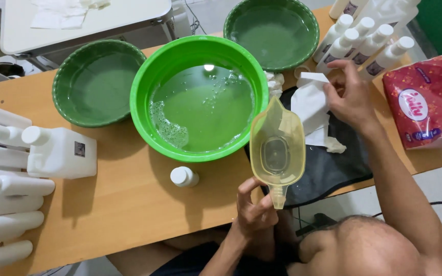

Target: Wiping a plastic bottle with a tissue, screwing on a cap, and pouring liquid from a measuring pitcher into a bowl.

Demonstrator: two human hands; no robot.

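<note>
The translucent jug [277, 148] is being held by its handle in the left hand [254, 212], beside the bright green basin [144, 82], while white tissue [310, 105] is being pinched by the right hand [351, 97]; the jug is best kept level.

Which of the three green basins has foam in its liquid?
The large bright green plastic basin in the middle; the two darker green basins hold smooth liquid.
</note>
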